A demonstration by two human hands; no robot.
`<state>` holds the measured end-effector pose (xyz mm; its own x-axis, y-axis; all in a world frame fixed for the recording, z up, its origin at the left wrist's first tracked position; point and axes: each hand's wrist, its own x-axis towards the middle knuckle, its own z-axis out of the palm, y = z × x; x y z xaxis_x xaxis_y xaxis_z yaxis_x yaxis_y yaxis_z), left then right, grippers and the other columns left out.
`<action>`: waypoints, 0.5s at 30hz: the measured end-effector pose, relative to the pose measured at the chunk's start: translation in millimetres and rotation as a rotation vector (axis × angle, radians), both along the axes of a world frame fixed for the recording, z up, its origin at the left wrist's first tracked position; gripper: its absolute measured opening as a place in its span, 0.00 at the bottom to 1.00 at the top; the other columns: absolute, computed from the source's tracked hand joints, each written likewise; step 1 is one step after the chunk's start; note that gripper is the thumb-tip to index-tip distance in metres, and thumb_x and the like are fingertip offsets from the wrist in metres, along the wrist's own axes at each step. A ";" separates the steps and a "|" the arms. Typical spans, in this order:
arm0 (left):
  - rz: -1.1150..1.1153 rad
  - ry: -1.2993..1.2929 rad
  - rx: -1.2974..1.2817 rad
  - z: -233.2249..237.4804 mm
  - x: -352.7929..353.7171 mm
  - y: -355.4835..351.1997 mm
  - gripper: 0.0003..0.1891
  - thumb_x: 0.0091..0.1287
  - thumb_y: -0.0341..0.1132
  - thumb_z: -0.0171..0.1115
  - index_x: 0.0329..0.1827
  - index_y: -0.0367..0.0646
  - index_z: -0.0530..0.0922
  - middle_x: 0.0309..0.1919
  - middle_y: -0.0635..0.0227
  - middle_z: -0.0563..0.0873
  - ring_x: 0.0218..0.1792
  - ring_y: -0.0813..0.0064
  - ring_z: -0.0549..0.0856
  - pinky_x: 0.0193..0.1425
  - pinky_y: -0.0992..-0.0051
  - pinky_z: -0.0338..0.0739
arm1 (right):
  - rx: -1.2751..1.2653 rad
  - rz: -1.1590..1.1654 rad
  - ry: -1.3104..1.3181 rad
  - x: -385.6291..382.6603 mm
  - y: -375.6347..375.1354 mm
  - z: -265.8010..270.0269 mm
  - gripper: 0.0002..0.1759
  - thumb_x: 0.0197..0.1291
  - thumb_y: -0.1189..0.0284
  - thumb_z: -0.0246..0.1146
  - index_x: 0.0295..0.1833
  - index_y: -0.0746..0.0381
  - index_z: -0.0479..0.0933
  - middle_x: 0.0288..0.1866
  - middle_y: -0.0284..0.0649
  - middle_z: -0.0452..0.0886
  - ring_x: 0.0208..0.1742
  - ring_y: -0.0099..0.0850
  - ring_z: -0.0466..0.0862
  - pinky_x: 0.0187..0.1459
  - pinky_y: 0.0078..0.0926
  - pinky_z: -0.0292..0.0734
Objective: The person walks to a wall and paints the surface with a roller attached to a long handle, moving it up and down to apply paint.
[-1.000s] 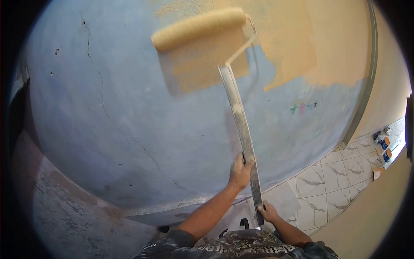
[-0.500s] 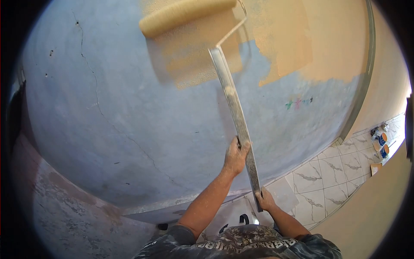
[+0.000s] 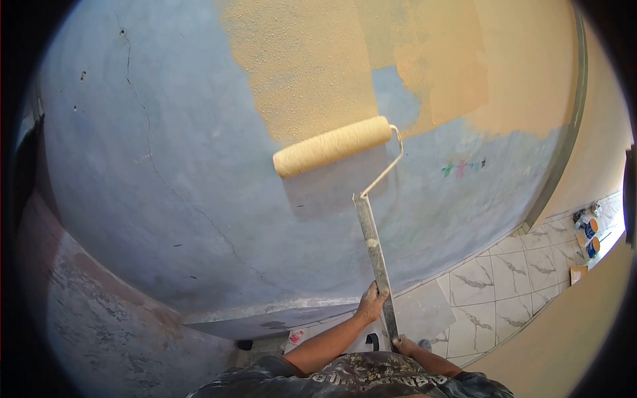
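A paint roller [image 3: 332, 146] loaded with tan paint presses against a blue-grey wall [image 3: 166, 192], at the lower edge of a fresh tan patch [image 3: 305, 66]. Its long metal pole [image 3: 373, 255] slants down toward me. My left hand [image 3: 371, 302] grips the pole partway up. My right hand [image 3: 406, 345] holds the pole's bottom end, close to my chest. Part of the right hand is hidden behind the pole.
The wall's upper right is painted tan; a long crack [image 3: 149, 159] runs down the unpainted left. Small coloured scribbles [image 3: 462, 167] mark the wall at right. Marble-pattern floor tiles [image 3: 504, 278] lie at lower right, with paint cans [image 3: 589, 235] along the far edge.
The roller has come down the wall from near the top of view to mid-height, leaving a taller tan strip. Both hands have dropped lower with the pole.
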<state>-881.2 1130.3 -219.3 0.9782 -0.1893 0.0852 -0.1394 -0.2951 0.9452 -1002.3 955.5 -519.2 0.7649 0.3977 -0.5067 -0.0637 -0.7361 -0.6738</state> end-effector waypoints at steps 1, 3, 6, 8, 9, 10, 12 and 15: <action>0.006 0.007 0.050 -5.9 -3.7 -0.7 0.25 0.74 0.54 0.52 0.56 0.39 0.72 0.41 0.55 0.84 0.45 0.57 0.84 0.53 0.63 0.75 | -0.005 0.003 -0.005 2.1 -2.3 10.7 0.38 0.69 0.49 0.48 0.64 0.75 0.62 0.60 0.71 0.73 0.64 0.60 0.73 0.65 0.48 0.67; 0.043 -0.067 0.014 -15.3 -1.1 -5.0 0.24 0.74 0.53 0.51 0.57 0.39 0.71 0.41 0.55 0.84 0.44 0.57 0.83 0.53 0.62 0.75 | 0.018 -0.161 0.145 -1.3 -2.8 51.6 0.39 0.69 0.48 0.48 0.67 0.75 0.60 0.61 0.70 0.72 0.65 0.60 0.73 0.66 0.47 0.67; 0.038 -0.011 -0.073 0.3 7.4 -3.8 0.24 0.74 0.54 0.52 0.55 0.39 0.72 0.39 0.56 0.84 0.43 0.57 0.84 0.51 0.62 0.75 | 0.016 -0.175 0.057 7.0 -3.5 124.4 0.37 0.69 0.48 0.47 0.63 0.74 0.64 0.59 0.69 0.74 0.64 0.59 0.74 0.65 0.48 0.67; 0.063 -0.022 -0.083 36.0 15.7 -6.7 0.25 0.73 0.56 0.53 0.52 0.39 0.73 0.38 0.57 0.84 0.41 0.59 0.84 0.49 0.62 0.76 | 0.010 -0.174 -0.005 19.6 -1.9 148.5 0.36 0.69 0.48 0.48 0.60 0.74 0.66 0.58 0.68 0.75 0.63 0.59 0.74 0.64 0.49 0.68; 0.070 -0.022 -0.085 49.9 20.5 -7.5 0.25 0.73 0.56 0.53 0.52 0.39 0.73 0.38 0.57 0.84 0.41 0.59 0.84 0.49 0.62 0.76 | 0.021 -0.191 -0.090 25.5 -1.3 156.7 0.34 0.68 0.48 0.48 0.57 0.72 0.68 0.55 0.67 0.76 0.61 0.60 0.75 0.61 0.50 0.69; 0.095 -0.084 -0.086 64.3 26.0 -8.3 0.26 0.73 0.57 0.53 0.50 0.39 0.74 0.37 0.57 0.84 0.40 0.59 0.84 0.48 0.63 0.76 | 0.032 -0.207 -0.177 31.7 -0.7 165.2 0.32 0.68 0.49 0.49 0.54 0.71 0.69 0.52 0.66 0.78 0.59 0.60 0.76 0.59 0.50 0.70; 0.125 -0.150 -0.091 97.4 38.5 -8.4 0.26 0.72 0.58 0.53 0.49 0.38 0.74 0.37 0.57 0.85 0.39 0.60 0.84 0.47 0.63 0.76 | 0.067 -0.202 -0.269 46.6 0.8 187.0 0.31 0.68 0.49 0.50 0.52 0.71 0.70 0.49 0.65 0.78 0.56 0.60 0.77 0.57 0.51 0.70; 0.135 -0.170 -0.040 156.3 52.3 -4.5 0.15 0.75 0.41 0.55 0.54 0.37 0.72 0.41 0.67 0.84 0.40 0.79 0.82 0.45 0.76 0.78 | 0.143 -0.211 -0.433 66.0 9.0 227.8 0.28 0.67 0.50 0.52 0.49 0.69 0.70 0.45 0.63 0.79 0.52 0.60 0.78 0.53 0.53 0.71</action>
<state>-828.9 1125.8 -63.1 0.9654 -0.0504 0.2559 -0.2595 -0.2847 0.9228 -936.3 964.4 -291.4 0.9643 0.2536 -0.0763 0.1066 -0.6355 -0.7647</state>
